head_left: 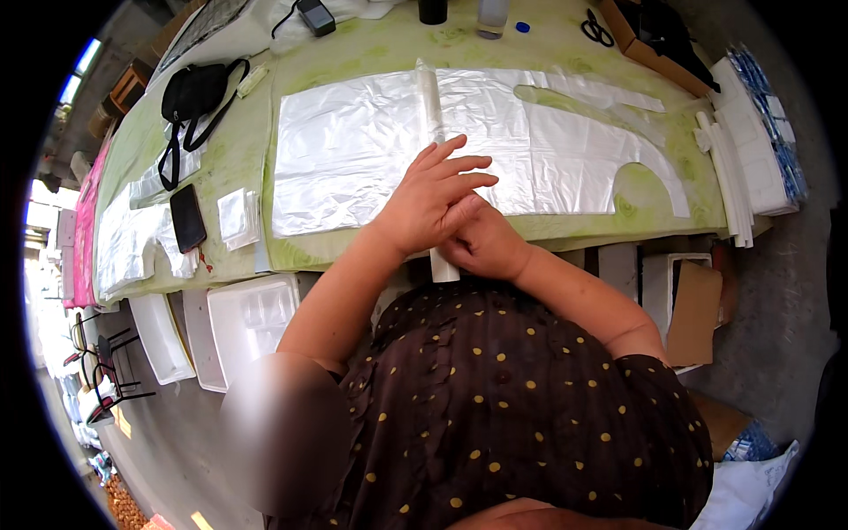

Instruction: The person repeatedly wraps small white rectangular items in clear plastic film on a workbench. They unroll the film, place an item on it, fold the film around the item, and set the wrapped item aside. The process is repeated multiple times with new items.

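Observation:
A thin, shiny plastic sheet (pixel 340 159) lies spread on the table, its right part cut with curved openings like a disposable apron. A narrow whitish rolled strip (pixel 428 102) crosses it from the far edge toward me and passes under my hands. Its near end sticks out past the table edge, below my wrists. My left hand (pixel 437 190) is over the strip, fingers stretched and spread, thumb side against my right hand. My right hand (pixel 484 240) is closed, fingers curled, just beneath the left; what it grips is hidden.
A black pouch (pixel 193 93), a phone (pixel 187 218) and a stack of small clear packets (pixel 235 217) lie at left on the green tablecloth (pixel 371 49). Scissors (pixel 596 28) and a cardboard box (pixel 649 44) are far right. White rolls (pixel 730 181) line the right edge; white bins (pixel 252 322) stand below.

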Demonstrator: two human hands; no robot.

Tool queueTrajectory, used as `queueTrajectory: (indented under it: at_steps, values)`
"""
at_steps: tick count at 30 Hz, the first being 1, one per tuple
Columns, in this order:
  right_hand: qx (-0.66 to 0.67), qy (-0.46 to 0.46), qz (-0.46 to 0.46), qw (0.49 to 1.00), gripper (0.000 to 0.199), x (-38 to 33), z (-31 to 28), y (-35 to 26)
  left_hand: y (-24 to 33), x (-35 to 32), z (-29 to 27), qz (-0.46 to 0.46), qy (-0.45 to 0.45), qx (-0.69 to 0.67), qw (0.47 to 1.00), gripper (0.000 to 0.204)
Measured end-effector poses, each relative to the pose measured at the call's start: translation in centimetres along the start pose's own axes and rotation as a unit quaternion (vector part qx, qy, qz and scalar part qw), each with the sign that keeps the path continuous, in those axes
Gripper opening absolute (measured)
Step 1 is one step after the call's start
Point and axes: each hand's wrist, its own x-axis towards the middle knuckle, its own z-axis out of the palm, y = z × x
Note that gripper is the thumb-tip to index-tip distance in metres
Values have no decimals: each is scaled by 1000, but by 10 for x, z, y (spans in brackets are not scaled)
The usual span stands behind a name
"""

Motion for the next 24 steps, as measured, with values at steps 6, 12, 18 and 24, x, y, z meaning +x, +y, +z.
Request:
queueTrajectory:
  at_steps: [6, 12, 18, 24]
  values:
    - [-41, 51, -26, 997, 18, -34, -29, -15, -20, -41, -37, -130, -113, 126, 977, 36]
    - [-29, 138, 43, 989, 19, -79, -48, -20, -26, -94, -93, -199, 249, 190, 929, 7]
    - [-7, 124, 40, 991, 19, -84, -46, -13, -26, -89, -91, -351, 95, 231, 902, 62]
    - [-5, 134, 30, 990, 17, -91, -45, -9, -86, -84, -86, -514, 11, 326, 794, 96]
